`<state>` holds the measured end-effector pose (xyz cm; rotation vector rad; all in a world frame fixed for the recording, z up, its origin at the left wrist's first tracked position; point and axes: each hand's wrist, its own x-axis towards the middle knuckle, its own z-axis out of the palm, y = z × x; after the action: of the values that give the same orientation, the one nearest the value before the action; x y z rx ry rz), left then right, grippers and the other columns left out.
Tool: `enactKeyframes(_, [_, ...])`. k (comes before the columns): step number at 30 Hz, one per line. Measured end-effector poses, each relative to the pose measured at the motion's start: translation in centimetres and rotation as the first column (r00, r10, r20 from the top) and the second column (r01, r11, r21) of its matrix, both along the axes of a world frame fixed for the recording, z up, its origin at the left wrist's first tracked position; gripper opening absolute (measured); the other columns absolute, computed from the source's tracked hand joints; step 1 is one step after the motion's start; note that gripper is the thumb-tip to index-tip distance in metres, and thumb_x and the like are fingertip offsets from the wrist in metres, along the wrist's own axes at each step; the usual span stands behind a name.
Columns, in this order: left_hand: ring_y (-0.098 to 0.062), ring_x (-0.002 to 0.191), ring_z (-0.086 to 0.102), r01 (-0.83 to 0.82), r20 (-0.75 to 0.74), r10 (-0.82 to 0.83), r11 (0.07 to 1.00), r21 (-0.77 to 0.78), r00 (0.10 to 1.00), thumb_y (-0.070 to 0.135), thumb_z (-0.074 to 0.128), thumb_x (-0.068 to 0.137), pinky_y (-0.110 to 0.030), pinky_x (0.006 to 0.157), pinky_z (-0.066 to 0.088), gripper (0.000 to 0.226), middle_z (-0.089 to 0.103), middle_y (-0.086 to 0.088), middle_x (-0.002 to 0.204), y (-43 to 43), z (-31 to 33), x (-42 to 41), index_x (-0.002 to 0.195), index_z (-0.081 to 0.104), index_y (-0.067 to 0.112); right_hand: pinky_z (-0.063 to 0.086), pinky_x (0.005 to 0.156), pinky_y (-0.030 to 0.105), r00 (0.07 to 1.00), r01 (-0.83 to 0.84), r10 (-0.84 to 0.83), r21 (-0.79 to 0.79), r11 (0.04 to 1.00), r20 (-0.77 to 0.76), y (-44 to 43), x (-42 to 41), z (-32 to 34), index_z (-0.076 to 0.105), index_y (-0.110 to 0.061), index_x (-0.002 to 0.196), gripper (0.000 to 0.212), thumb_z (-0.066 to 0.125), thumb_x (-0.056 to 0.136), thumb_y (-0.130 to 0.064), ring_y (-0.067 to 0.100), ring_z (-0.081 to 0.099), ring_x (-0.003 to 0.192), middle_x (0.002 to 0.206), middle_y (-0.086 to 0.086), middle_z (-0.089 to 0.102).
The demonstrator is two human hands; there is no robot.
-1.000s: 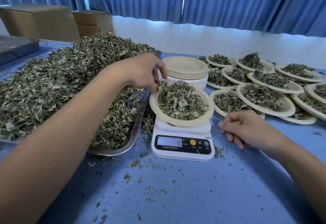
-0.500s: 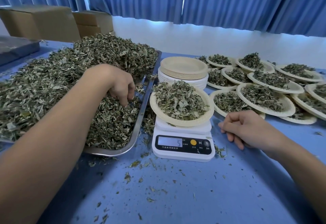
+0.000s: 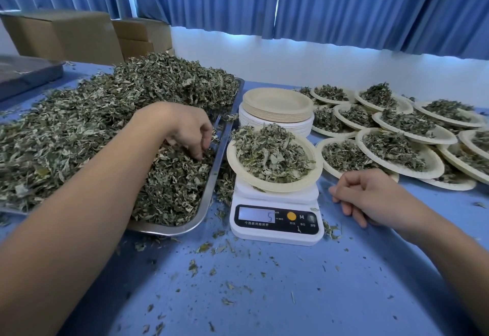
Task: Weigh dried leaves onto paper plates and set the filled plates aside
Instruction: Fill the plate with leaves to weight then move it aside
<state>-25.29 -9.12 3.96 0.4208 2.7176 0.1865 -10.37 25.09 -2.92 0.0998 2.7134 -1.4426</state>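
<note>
Digging into the leaves (image 3: 92, 129) heaped on the tray (image 3: 211, 198), the left hand (image 3: 185, 132) curls its fingers downward, tips buried close to the tray's right rim, apparently pinching up a small tuft.

Just right of the tray, a plate (image 3: 291, 186) piled with leaves sits on the scale (image 3: 276, 224), whose display reads 5. A stack (image 3: 277, 105) of empty plates stands behind it.

The right hand (image 3: 370, 198) rests on the desk (image 3: 264, 282) just beside the scale, fingers loosely curled and holding nothing. Beyond it, filled plates (image 3: 434, 169) lie overlapping.

This looks like topping up by pinches; the target weight cannot be told. A small tuft is best now, since a full grab could overshoot. It should be carried low over the tray's rim so crumbs fall back in, then let go above the plate's middle, where the pile will not slide off. Neither hand should touch the plate or scale while the number settles.
</note>
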Motion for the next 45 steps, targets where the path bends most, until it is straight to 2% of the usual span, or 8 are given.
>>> enactKeyframes(7, [-0.008,0.063,0.071,0.052,-0.147,-0.008,0.954,0.295,0.989,0.017,0.065,0.097,-0.033,0.064,0.052,0.011,0.076,0.000,0.074,0.8,0.0,-0.3,0.090,0.073,0.012,0.033,0.036,0.020,1.000,-0.012,0.012,0.002,1.000,-0.025,0.0,0.0,-0.1,0.065,-0.007,0.070,0.031,0.066,0.098,-0.019,0.021,0.045,0.035,0.059,0.016,0.065])
enactKeyframes(14, [0.003,0.048,0.052,0.120,-0.173,-0.043,0.877,0.466,0.984,0.032,0.077,0.087,-0.023,0.058,0.041,0.011,0.066,0.014,0.059,1.4,0.1,0.4,0.081,0.078,0.022,0.033,0.038,0.016,0.989,0.025,-0.032,-0.050,0.998,-0.146,-0.9,-0.1,-0.3,0.064,-0.008,0.069,0.034,0.064,0.100,-0.023,0.020,0.045,0.034,0.058,0.015,0.064])
enactKeyframes(21, [0.007,0.053,0.056,0.143,-0.123,-0.098,0.887,0.439,0.988,0.026,0.079,0.085,-0.024,0.063,0.039,0.005,0.066,0.021,0.060,1.8,0.1,0.7,0.081,0.079,0.024,0.038,0.042,0.020,0.968,0.028,-0.053,-0.104,0.994,-0.244,-3.1,0.2,-0.2,0.057,-0.013,0.060,0.036,0.058,0.094,-0.002,0.020,0.045,0.037,0.059,0.016,0.063])
enactKeyframes(28, [-0.025,0.077,0.062,-0.022,-0.066,0.037,0.976,0.217,0.997,0.018,0.074,0.088,-0.042,0.086,0.055,0.004,0.075,-0.010,0.096,-0.5,-0.4,-1.0,0.088,0.074,0.014,0.039,0.043,0.020,0.974,0.059,-0.067,-0.043,0.997,-0.215,-2.5,-0.1,-0.4,0.060,-0.005,0.068,0.026,0.059,0.093,-0.001,0.019,0.046,0.037,0.059,0.014,0.065])
enactKeyframes(32, [-0.024,0.093,0.059,-0.042,-0.005,0.042,0.999,-0.006,0.999,0.036,0.086,0.075,-0.038,0.083,0.048,0.024,0.069,0.000,0.105,-0.9,-0.9,-0.8,0.089,0.073,0.021,0.039,0.043,0.019,0.978,0.061,-0.062,-0.013,0.998,-0.200,-2.2,-0.2,-0.6,0.061,-0.008,0.067,0.027,0.060,0.094,-0.004,0.019,0.047,0.037,0.059,0.013,0.066])
enactKeyframes(36, [-0.025,0.087,0.057,-0.022,0.012,0.022,1.000,0.005,1.000,0.025,0.088,0.074,-0.039,0.079,0.045,0.015,0.073,0.002,0.097,-0.2,-1.1,-0.7,0.082,0.076,0.021,0.040,0.043,0.019,0.977,0.065,-0.064,-0.003,0.998,-0.203,-2.1,-0.4,-0.7,0.061,-0.008,0.068,0.027,0.059,0.095,-0.005,0.018,0.047,0.037,0.059,0.012,0.066])
enactKeyframes(41, [-0.024,0.073,0.068,-0.027,-0.177,0.077,0.964,0.264,0.981,0.015,0.071,0.091,-0.042,0.074,0.061,0.007,0.075,-0.005,0.085,0.4,-0.6,-0.4,0.085,0.074,0.012,0.041,0.043,0.020,0.972,0.088,-0.089,-0.012,0.996,-0.219,-1.9,-0.4,-0.9,0.060,-0.007,0.068,0.031,0.059,0.099,-0.011,0.019,0.048,0.038,0.059,0.013,0.066])
enactKeyframes(45, [-0.015,0.073,0.062,0.167,-0.425,0.090,0.830,0.532,0.901,0.033,0.071,0.092,-0.031,0.066,0.050,0.014,0.070,0.000,0.085,2.4,0.4,1.0,0.091,0.072,0.019,0.040,0.043,0.021,0.975,0.086,-0.080,0.020,0.996,-0.210,-1.9,-0.4,-0.9,0.062,-0.007,0.069,0.028,0.059,0.096,-0.010,0.019,0.048,0.038,0.058,0.012,0.067])
